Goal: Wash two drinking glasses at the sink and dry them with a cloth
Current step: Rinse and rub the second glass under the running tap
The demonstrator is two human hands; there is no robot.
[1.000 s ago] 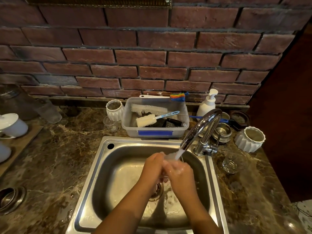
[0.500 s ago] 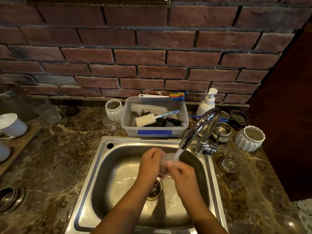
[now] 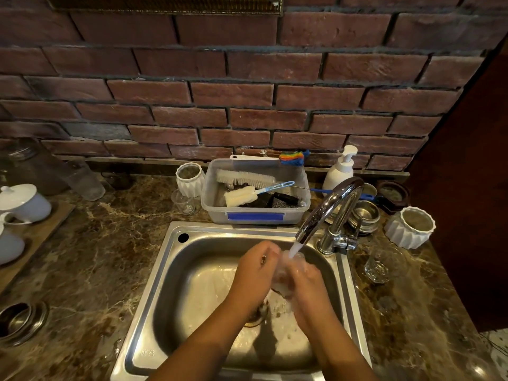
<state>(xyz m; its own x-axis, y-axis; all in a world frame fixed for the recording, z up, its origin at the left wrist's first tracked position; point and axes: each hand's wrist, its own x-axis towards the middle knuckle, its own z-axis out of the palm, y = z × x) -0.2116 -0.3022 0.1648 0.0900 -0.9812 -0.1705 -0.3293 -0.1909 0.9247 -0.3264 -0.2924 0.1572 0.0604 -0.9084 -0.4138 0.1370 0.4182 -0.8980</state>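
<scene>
A clear drinking glass point(image 3: 283, 273) is between my two hands over the steel sink point(image 3: 170, 270), right under the water running from the chrome tap point(image 3: 327, 207). My left hand point(image 3: 255, 270) grips its left side and my right hand point(image 3: 308, 281) wraps its right side; both hide most of the glass. A second clear glass point(image 3: 380, 264) stands on the counter right of the sink. No cloth is in view.
Behind the sink stands a plastic tub point(image 3: 255, 215) with brushes, with a soap pump bottle point(image 3: 339, 169) and white ribbed cups point(image 3: 409, 228) near it. A small glass point(image 3: 183, 202) stands left of the tub. White teapots point(image 3: 22, 202) sit on a tray at far left.
My hands have turned the glass under the stream and shifted slightly upward and apart. The tap keeps running.
</scene>
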